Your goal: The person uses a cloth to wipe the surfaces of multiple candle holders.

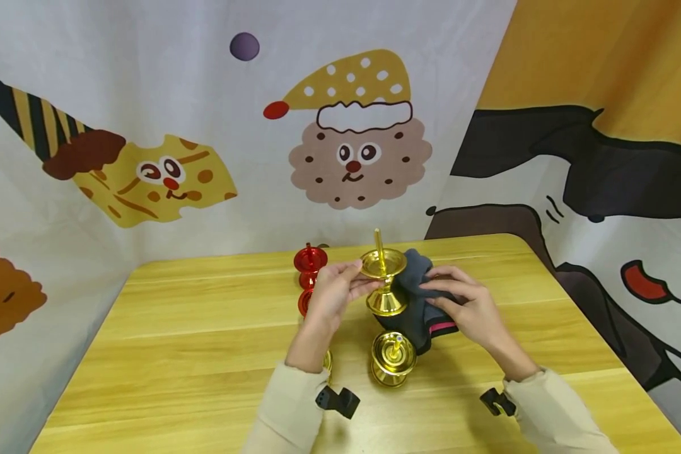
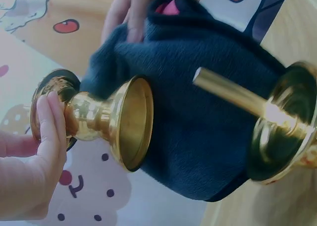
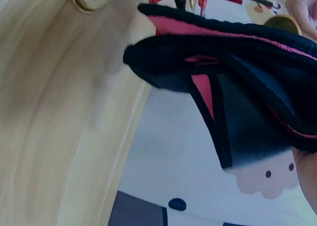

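Raised above the table, a gold candle holder [image 1: 387, 301] is gripped just under its upper dish by my left hand [image 1: 333, 291]. In the left wrist view its flared base [image 2: 136, 124] faces the cloth. My right hand [image 1: 470, 306] holds a dark blue-grey cloth [image 1: 415, 272] with a pink underside, which hangs right beside the holder's stem and base. The right wrist view shows the cloth's folded edges [image 3: 237, 77], covering most of the right fingers. A second gold candle holder [image 1: 393, 359] stands upright on the table, nearer to me.
Behind my left hand stands a red candle holder [image 1: 309, 260], with another red one [image 1: 304, 304] mostly covered by the hand. A gold rim [image 1: 328, 362] peeks out beside my left wrist. The wooden table [image 1: 204, 353] ends at a printed curtain [image 1: 215, 233] at the back.
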Tool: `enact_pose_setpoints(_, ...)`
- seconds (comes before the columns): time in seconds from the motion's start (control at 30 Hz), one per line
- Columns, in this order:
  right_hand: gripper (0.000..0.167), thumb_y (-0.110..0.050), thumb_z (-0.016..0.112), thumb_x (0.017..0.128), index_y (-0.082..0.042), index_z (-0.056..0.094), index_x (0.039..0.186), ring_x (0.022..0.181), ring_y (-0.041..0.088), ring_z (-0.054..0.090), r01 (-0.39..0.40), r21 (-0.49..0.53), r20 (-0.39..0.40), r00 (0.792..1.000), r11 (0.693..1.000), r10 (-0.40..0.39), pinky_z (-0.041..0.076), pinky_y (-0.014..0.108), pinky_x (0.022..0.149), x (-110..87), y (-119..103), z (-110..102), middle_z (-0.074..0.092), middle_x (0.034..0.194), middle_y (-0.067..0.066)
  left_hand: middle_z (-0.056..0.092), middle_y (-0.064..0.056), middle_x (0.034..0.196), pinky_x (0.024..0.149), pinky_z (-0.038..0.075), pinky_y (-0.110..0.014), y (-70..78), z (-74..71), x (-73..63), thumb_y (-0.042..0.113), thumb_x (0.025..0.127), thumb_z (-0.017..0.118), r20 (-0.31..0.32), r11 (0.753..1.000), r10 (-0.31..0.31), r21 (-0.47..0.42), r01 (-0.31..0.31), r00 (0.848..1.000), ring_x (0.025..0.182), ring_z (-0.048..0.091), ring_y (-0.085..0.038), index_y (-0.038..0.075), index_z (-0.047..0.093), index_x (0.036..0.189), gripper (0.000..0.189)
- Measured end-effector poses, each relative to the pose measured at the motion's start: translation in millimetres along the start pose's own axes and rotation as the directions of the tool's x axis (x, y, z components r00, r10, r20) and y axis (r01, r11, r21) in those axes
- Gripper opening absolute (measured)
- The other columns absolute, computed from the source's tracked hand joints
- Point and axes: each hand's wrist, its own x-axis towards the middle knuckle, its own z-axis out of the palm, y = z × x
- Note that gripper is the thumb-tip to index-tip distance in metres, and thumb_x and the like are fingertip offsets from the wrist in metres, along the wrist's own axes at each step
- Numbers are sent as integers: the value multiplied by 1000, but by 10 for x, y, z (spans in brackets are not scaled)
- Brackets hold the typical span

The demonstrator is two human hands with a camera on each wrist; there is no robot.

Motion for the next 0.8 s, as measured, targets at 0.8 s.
enact_pose_setpoints(0.8,32,29,53,71,10,66,93,100,15,53,-81,169,-42,995,982,89,53,23,75,151,-68,-34,53,108,16,49,-8,128,92,45,-40,-200,-10,-20,22,85,66,188,902,35,418,-112,982,113,49,-29,13,49,131,50)
